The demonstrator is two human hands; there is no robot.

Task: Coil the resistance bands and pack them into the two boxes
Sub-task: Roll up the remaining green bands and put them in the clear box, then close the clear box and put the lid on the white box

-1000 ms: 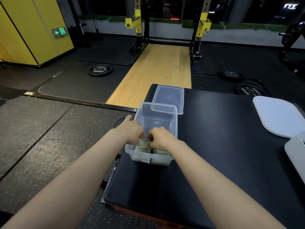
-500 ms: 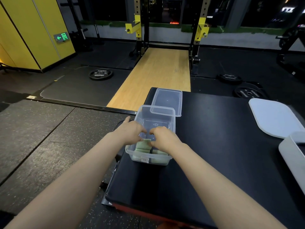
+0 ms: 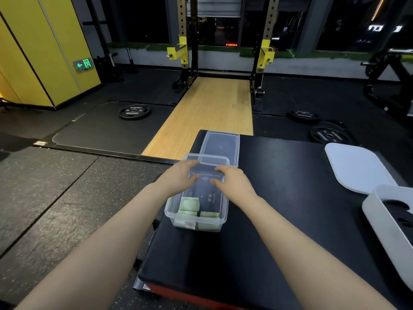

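Hovering hands [image 3: 178,179] above box rim [image 3: 169,217]

"HAMMER" on the left floor weight plate [image 3: 134,111]; green arrow exit sign [image 3: 83,64] on the yellow wall [image 3: 44,52]

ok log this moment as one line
stage: packing | left hand: open, over clear box | right hand: open, over box | green coiled bands: inside, near end | clear lid: off, behind

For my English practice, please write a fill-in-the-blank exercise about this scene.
1. The coiled bands in the clear box are ___ in colour.
2. The clear lid lies on the far side of the ___.
3. The wall at the left is ___.

Missing words: green; box; yellow
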